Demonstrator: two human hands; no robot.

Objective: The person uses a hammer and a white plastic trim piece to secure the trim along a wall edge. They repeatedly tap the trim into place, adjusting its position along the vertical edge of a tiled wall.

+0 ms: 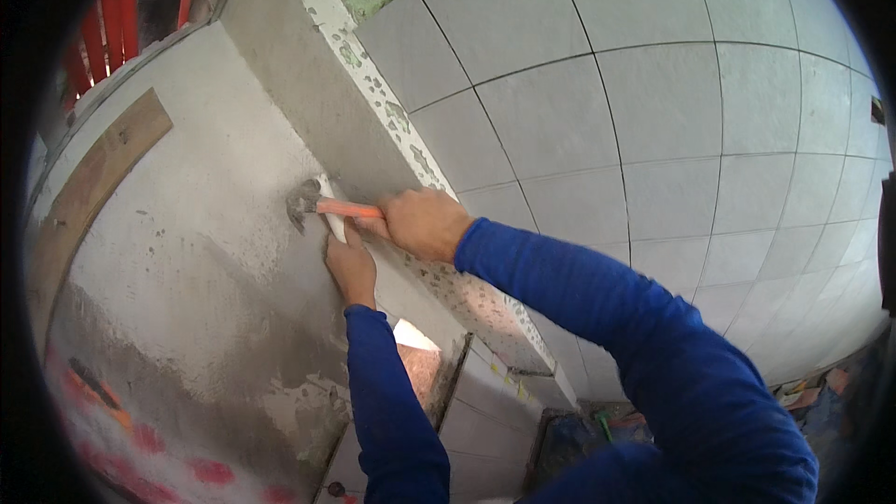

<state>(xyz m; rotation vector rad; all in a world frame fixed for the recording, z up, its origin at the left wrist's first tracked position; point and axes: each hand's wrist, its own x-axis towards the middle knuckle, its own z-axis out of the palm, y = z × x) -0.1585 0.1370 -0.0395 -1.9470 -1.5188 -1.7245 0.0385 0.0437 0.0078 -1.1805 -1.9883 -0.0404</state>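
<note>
My right hand (425, 224) is closed around the orange handle of a claw hammer (347, 209). The hammer's dark metal head points left, close to the corner where the plastered surface meets the grey ledge. Just below it, my left hand (352, 269) grips a narrow white strip (334, 220). The strip stands in that corner, and the hammer handle crosses in front of it. Whether the hammer touches the strip I cannot tell. Both forearms are in blue sleeves.
Grey tiles (551, 117) cover the wall at right, bordered by a perforated white edge strip (397, 117). A curved-looking wooden board (103, 168) lies along the left. An orange-and-black tool (101, 395) is at lower left. Red slats (112, 23) show at upper left.
</note>
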